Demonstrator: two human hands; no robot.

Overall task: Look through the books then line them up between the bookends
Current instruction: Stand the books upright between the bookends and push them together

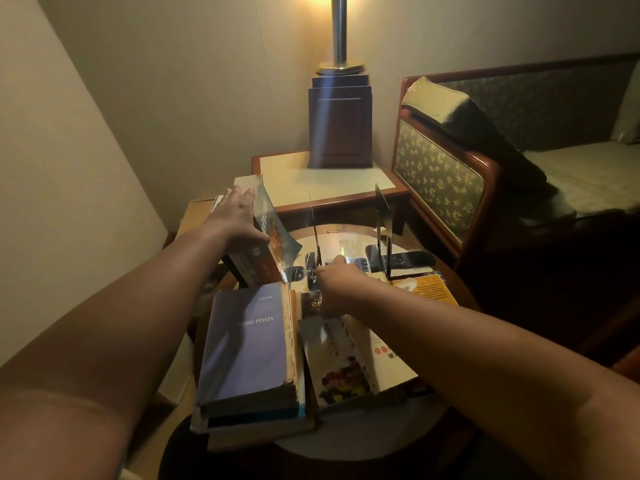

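Head view, leftmost first: the left hand lies over a tilted paperback. Its fingers are spread along the upper edge and its thumb is hooked round the near cover, so the book leans off the fingertips toward the bookends. The paperback looks light and floppy, with a curling cover. Clasping spine and both covers together seems safer than holding the edge. Nearer than that wrist lies a thick blue book atop a stack; it is probably heavy and wants a full hand beneath it. Just beyond the curled fingers of the right hand stands the left bookend; whether they pinch its base I cannot tell. Right of the thumb stands the right bookend. No book stands between the two yet. An orange book lies right of the knuckles.
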